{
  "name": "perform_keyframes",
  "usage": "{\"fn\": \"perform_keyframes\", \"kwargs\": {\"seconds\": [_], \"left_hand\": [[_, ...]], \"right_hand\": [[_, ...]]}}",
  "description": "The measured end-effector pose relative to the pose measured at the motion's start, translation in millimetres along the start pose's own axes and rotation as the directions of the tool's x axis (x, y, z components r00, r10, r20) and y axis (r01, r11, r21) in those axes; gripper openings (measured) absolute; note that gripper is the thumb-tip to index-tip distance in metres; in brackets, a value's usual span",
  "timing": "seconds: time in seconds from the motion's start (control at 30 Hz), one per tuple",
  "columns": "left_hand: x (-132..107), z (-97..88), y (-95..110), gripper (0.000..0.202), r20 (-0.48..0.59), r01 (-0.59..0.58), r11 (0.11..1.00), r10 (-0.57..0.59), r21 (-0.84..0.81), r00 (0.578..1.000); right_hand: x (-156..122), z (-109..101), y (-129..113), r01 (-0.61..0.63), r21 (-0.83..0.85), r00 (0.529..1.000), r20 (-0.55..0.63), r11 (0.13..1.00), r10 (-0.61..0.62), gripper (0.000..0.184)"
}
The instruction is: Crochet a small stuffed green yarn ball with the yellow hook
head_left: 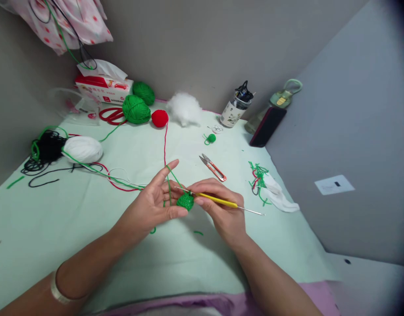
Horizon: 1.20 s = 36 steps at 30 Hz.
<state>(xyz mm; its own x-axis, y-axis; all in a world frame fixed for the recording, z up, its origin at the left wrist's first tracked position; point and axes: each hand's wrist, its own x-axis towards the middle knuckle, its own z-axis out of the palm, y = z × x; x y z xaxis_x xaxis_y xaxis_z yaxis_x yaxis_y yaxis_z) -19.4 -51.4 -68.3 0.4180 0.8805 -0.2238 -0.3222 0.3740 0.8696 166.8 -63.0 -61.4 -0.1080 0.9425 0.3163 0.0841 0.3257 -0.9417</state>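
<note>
My left hand (155, 202) pinches a small green crocheted piece (185, 202) between thumb and fingers, with its index finger raised and green yarn (170, 175) running over it. My right hand (221, 208) grips a yellow-handled crochet hook (218, 200), whose metal tip reaches into the green piece. Both hands hover just above the pale green table cover (40, 219) near its middle.
Red thread snips (214, 167) lie just beyond the hands. Farther back are two green yarn balls (136, 109), a red ball (159, 118), white stuffing (184, 109), a white ball (82, 149), black yarn (47, 149), a tissue box (103, 87) and a jar (235, 109). Yarn scraps and a white cloth (277, 193) lie right.
</note>
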Motion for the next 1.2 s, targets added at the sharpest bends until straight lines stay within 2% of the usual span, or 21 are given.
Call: {"fn": "perform_keyframes", "kwargs": {"seconds": [0.2, 0.33, 0.43, 0.5, 0.57, 0.63, 0.87, 1.2], "left_hand": [[0.3, 2.1, -4.2, 0.11, -0.013, -0.029, 0.999, 0.029, -0.028, 0.999], [0.4, 2.6, -5.5, 0.107, 0.011, -0.053, 0.998, 0.053, -0.037, 0.999], [-0.8, 0.6, -6.8, 0.096, 0.064, -0.035, 0.999, 0.036, -0.028, 0.997], [-2.4, -1.1, -8.4, 0.081, 0.087, -0.024, 1.0, 0.025, -0.019, 0.996], [-4.0, -2.3, -10.2, 0.066, 0.098, -0.024, 1.0, 0.025, -0.014, 0.995], [-4.8, -2.4, -11.7, 0.061, 0.108, -0.029, 0.999, 0.033, -0.032, 0.994], [-0.3, 0.9, -11.6, 0.089, 0.027, -0.038, 0.994, 0.041, -0.102, 0.999], [-0.2, -4.0, -5.6, 0.094, 0.101, -0.004, 0.992, 0.017, -0.126, 0.995]], "right_hand": [[0.7, -0.1, 2.1, -0.008, 0.027, 0.999, 0.044, 1.0, 0.007, 0.018], [-0.7, 0.3, 3.1, 0.007, 0.037, 1.0, 0.017, 0.999, -0.007, 0.021], [-1.2, 0.7, 2.1, 0.031, 0.027, 0.999, -0.007, 0.999, -0.031, 0.024], [-1.2, 0.7, 1.2, 0.041, 0.017, 0.999, -0.017, 0.999, -0.041, 0.024], [-0.8, 0.2, 0.9, 0.019, 0.022, 1.0, -0.022, 1.0, -0.019, 0.023], [-0.5, -0.6, 2.1, -0.025, 0.053, 1.0, -0.014, 0.998, 0.026, 0.021], [0.4, -0.9, 7.2, -0.08, 0.232, 0.997, 0.009, 0.969, 0.08, 0.014], [0.9, -2.2, 4.0, -0.079, 0.164, 0.997, -0.004, 0.983, 0.08, 0.009]]}}
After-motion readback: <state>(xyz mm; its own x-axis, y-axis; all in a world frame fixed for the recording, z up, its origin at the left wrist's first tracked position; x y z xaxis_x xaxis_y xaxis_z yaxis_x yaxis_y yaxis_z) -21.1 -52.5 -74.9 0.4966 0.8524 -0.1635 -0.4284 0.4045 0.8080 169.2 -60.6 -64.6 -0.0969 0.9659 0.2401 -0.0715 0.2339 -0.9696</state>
